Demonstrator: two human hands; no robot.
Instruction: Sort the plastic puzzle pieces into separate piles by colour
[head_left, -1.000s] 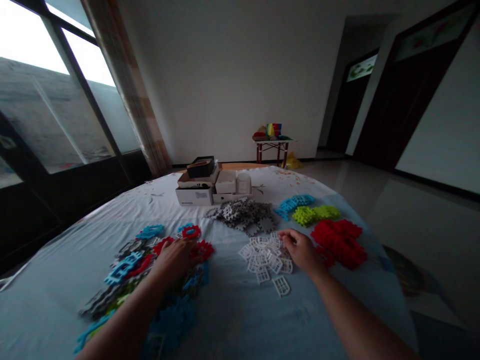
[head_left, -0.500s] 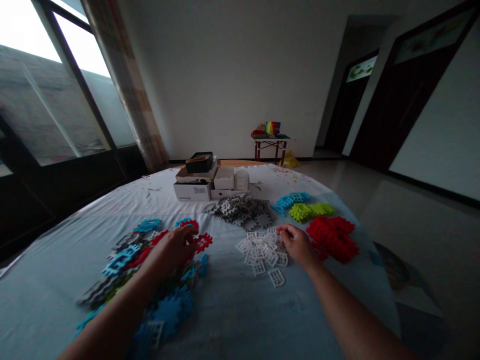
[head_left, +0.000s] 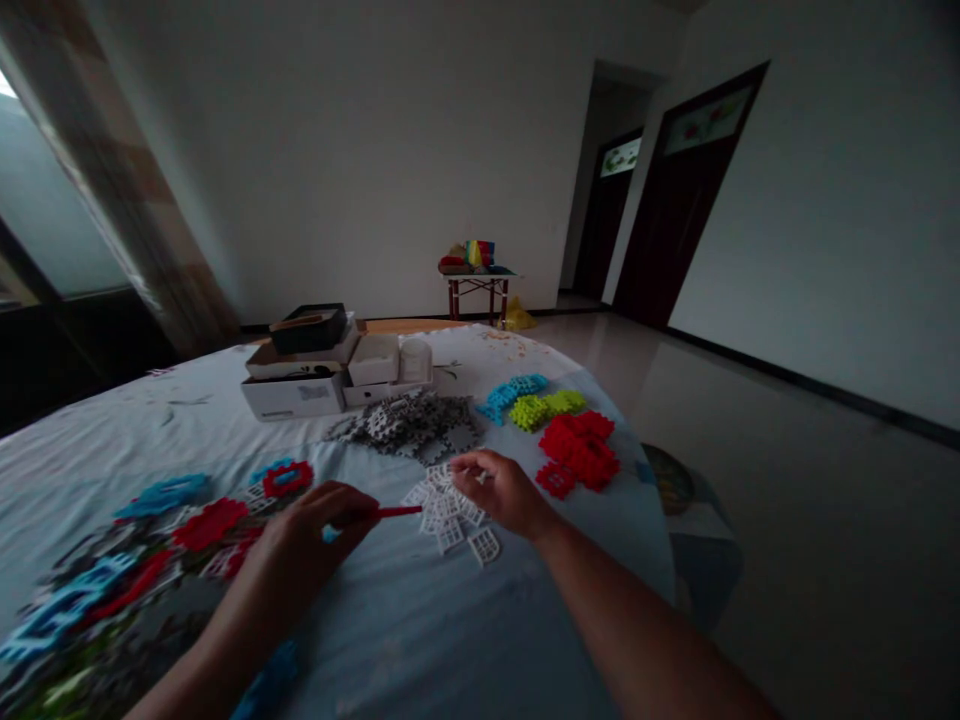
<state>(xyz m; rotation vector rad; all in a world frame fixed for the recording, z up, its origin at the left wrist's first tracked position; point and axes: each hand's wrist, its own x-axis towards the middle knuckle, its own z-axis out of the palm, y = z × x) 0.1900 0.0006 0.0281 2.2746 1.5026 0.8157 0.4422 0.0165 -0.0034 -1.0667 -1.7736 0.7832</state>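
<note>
A red interlocking plastic piece [head_left: 400,511], seen edge-on, is pinched in my left hand [head_left: 311,525] between thumb and fingers. My left hand is above the table, just left of a pile of white window-shaped pieces [head_left: 450,532]. Over the right upper side of that pile, my right hand [head_left: 504,492] has its fingers curled in; what they hold, if anything, is hidden. Left of my left hand lies a mixed heap with red pieces [head_left: 211,524], blue pieces [head_left: 71,605] and grey ones. A red stack [head_left: 581,450] sits beyond my right hand.
Grey pieces [head_left: 416,422] are heaped behind the white pile. Blue pieces [head_left: 514,395] and lime-green pieces [head_left: 547,406] lie at the right rear. White boxes [head_left: 296,396] with a black tray [head_left: 307,328] stand farther back. The round table's right edge [head_left: 656,510] curves beside my right forearm.
The view has turned right. My left hand has moved from the mixed heap toward the white pile with a red piece in its fingers. My right hand stays by the white pile.
</note>
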